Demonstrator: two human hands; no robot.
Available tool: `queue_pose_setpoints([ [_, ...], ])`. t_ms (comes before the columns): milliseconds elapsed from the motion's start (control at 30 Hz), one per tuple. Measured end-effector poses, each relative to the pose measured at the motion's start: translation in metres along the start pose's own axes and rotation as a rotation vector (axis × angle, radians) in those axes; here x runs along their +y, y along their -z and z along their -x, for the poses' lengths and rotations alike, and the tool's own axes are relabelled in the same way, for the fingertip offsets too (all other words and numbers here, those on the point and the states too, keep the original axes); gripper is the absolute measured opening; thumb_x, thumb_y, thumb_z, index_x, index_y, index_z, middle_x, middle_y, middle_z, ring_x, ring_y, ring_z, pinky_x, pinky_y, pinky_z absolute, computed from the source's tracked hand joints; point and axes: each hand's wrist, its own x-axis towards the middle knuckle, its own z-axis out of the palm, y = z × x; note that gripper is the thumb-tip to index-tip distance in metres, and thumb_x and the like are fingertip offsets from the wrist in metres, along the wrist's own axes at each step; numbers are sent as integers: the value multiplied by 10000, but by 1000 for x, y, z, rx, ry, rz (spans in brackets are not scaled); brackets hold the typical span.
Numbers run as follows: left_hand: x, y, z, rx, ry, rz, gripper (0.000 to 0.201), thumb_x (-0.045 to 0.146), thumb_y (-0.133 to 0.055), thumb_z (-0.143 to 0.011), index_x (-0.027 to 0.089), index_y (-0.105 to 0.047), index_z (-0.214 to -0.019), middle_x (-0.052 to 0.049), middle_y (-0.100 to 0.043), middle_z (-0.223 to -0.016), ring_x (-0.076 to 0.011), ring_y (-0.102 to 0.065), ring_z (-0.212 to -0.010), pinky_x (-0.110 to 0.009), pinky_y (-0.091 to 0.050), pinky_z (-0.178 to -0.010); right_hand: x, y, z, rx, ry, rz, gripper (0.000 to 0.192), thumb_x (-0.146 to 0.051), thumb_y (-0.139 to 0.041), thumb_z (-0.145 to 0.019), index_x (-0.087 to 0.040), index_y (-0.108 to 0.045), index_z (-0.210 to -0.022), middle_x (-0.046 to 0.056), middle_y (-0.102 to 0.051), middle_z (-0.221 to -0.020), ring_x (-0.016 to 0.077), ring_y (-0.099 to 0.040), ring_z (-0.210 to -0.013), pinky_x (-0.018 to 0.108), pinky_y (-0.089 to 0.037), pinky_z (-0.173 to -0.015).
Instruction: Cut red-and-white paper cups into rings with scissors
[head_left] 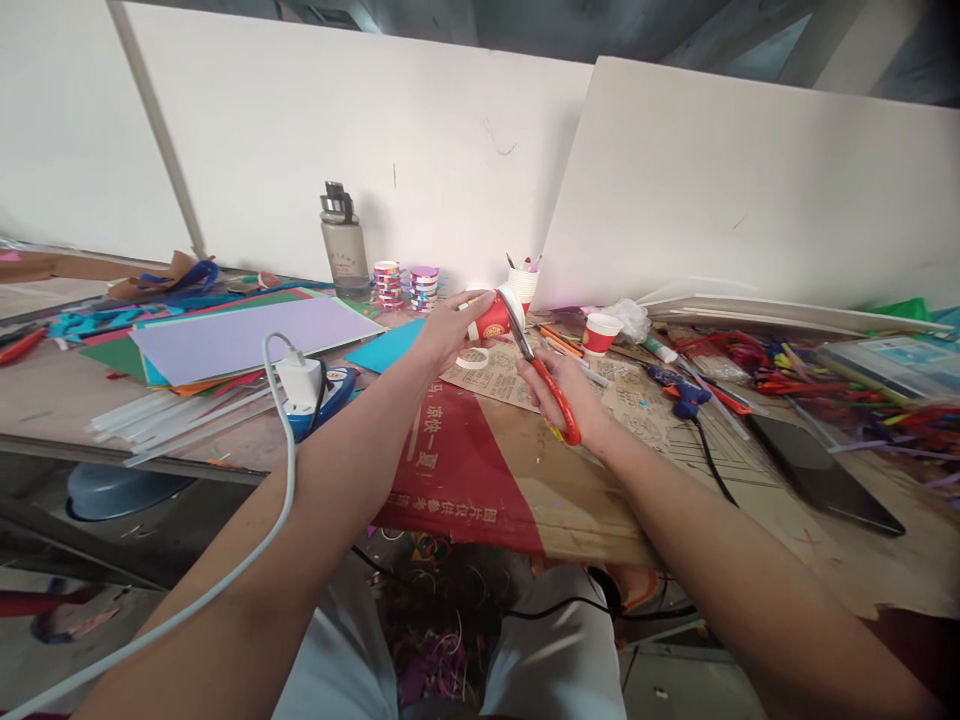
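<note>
red paper cup (pixel 493 318) in left hand (pixel 448 330); right hand (pixel 568 398) apparently grips scissors (pixel 541 372).

Grey plastic water bottle (pixel 343 243) upright by white wall; stacked patterned tape rolls (pixel 405 285) just right of it; lilac and green paper sheets (pixel 247 338) lying flat at left; blue glue gun (pixel 679 391) and black flat phone (pixel 821 472) on cluttered tabletop (pixel 60 390) at right

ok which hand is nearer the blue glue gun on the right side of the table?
Right. The right hand, holding the orange scissors, sits just left of the blue glue gun; the left hand is further left, holding the red cup.
</note>
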Motion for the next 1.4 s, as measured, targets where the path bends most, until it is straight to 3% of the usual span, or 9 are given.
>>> queue_pose_setpoints([
  [133, 0, 0, 0, 11, 4, 65, 368, 452, -801, -780, 165, -695, -985, -53, -728, -869, -143, -675, -722, -231, -569, -572, 1, -1, -1, 9, 10, 0, 381, -538, -506, -928, -238, -437, -703, -26, -459, -548, 123, -428, -488, 260, -324, -463],
  [333, -2, 2, -3, 17, 160, 119, 463, 590, -695, -835, 161, -657, -1005, -71, -734, -849, -167, -705, -718, -264, -599, -604, 3, 1, 0, -22, 23, 13, 364, -541, -529, -925, -240, -453, -736, -36, -461, -563, 116, -424, -480, 256, -340, -469],
  [600, -2, -3, 2, -3, 91, 52, 379, 497, -741, -826, 172, -653, -998, -58, -719, -884, -151, -693, -736, -295, -617, -677, 8, 1, -1, -22, 21, 24, 396, -598, -511, -934, -246, -438, -767, -35, -480, -578, 114, -418, -471, 246, -327, -444],
  [1000, 1, -4, 4, 10, 82, 26, 399, 507, -763, -802, 159, -661, -969, -67, -720, -818, -145, -682, -702, -244, -599, -595, 3, 4, 0, -43, -2, -10, 430, -638, -512, -920, -245, -461, -753, -23, -488, -564, 122, -432, -466, 250, -332, -430],
  [1233, -1, -1, 1, 18, 50, 33, 258, 416, -704, -876, 170, -677, -949, -63, -720, -889, -139, -669, -689, -245, -582, -568, -1, 3, 0, -57, -49, -57, 405, -603, -543, -912, -244, -457, -746, -28, -483, -513, 125, -449, -432, 255, -339, -419],
  [1400, -1, 2, -1, 6, 34, 32, 364, 456, -762, -821, 146, -683, -994, -78, -721, -875, -148, -679, -712, -246, -592, -582, -2, 3, 1, -58, -76, -103, 401, -593, -553, -905, -244, -451, -737, -42, -452, -507, 115, -426, -411, 254, -332, -407],
])
